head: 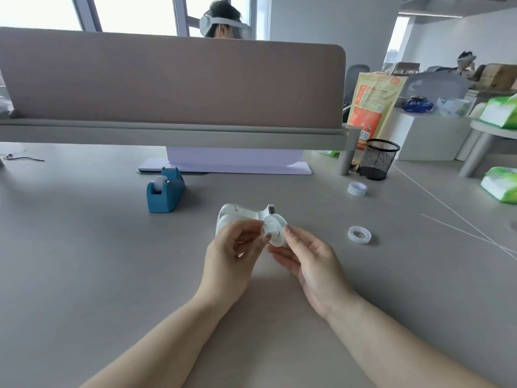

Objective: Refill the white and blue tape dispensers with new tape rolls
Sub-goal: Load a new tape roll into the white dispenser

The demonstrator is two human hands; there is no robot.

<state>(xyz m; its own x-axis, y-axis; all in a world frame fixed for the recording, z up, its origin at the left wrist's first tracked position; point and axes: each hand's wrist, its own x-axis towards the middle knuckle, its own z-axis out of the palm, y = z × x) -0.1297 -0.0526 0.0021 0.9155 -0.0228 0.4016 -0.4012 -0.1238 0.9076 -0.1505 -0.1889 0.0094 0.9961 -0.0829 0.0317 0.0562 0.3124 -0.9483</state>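
Your grey desk (84, 261) fills most of the view, and the long beige divider panel (167, 79) stands across its far edge; an orange printed bag (369, 107) stands upright past the panel's right end, and green packs (500, 189) lie at the far right.

Your left hand (232, 259) and right hand (310, 264) meet above the middle of the desk, both holding the white spool (275, 231); the left hand's fingers are curled, and its thumb and fingertips pinch the spool at its hub; the right hand grips the spool's rim, thumb on top and the other fingers underneath.

The blue dispenser (165, 191) sits on the desk to the left and further back, well apart from your hands, with a white strip showing in its top; the white dispenser (240, 217) rests just behind your left hand and the spool, its cutter end pointing right; whether it touches them I cannot tell.

A black mesh cup (377, 159) stands at the right rear; one tape roll (357, 189) lies just in front of it; a second tape roll (359, 234) lies flat to the right of your right hand, near but apart.
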